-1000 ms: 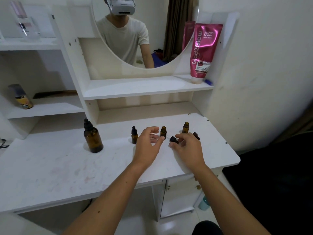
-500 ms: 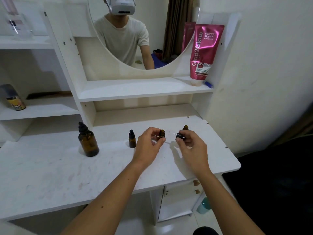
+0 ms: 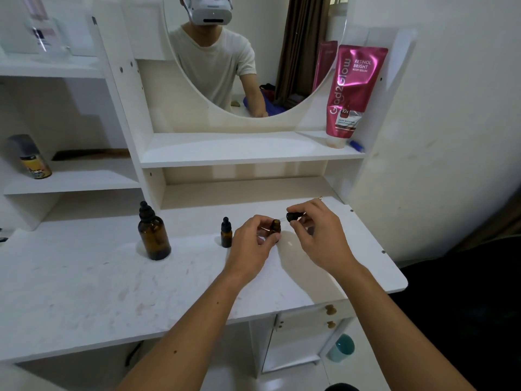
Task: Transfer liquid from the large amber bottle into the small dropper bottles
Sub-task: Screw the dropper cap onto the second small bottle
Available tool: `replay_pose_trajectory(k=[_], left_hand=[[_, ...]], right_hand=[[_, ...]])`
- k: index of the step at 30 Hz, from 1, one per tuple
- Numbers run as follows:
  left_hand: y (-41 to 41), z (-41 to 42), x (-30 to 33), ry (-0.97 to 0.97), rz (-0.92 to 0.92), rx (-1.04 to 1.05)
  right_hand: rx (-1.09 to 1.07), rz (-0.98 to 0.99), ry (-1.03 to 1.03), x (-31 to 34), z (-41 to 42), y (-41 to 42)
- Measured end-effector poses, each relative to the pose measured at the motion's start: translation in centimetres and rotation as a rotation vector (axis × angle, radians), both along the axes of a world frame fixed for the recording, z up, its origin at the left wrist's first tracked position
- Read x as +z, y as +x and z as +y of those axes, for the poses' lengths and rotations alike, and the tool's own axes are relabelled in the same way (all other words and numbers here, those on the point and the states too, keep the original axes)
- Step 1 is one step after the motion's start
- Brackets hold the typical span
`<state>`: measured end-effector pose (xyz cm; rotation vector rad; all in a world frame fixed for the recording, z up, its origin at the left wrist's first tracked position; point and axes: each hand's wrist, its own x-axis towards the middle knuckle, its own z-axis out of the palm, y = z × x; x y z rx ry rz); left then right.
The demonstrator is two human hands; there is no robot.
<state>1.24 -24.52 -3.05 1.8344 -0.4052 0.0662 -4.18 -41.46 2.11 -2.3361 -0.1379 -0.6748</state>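
pink tube [image 3: 353, 91] "Glad2Glow", "RETINOL BRIGHT", "10x"

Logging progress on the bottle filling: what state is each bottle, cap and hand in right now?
large amber bottle: capped, upright
capped dropper bottle: capped, upright
open dropper bottle: uncapped, upright
dropper cap: off, held
left hand: grips the open dropper bottle
right hand: pinches the dropper cap

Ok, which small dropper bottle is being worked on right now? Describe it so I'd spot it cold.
On the white vanity top, below the round mirror, look right of the large amber bottle. Past the capped small bottle standing alone, the left hand holds an open small bottle. It alone is uncapped, with the right hand holding its black dropper cap beside it.
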Motion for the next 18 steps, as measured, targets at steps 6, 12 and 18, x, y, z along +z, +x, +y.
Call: replay_pose_trajectory(k=[6, 12, 18], left_hand=[[0.0, 0.1, 0.0, -0.005, -0.009, -0.011], [-0.1, 0.1, 0.0, -0.017, -0.004, -0.013], [0.0, 0.2, -0.1, -0.041, 0.011, -0.012]], right_hand=[[0.103, 0.047, -0.135, 1.5, 0.3, 1.6], [0.087, 0.167, -0.161, 0.9, 0.7, 2.5], [-0.021, 0.215, -0.133, 0.7, 0.6, 2.8]])
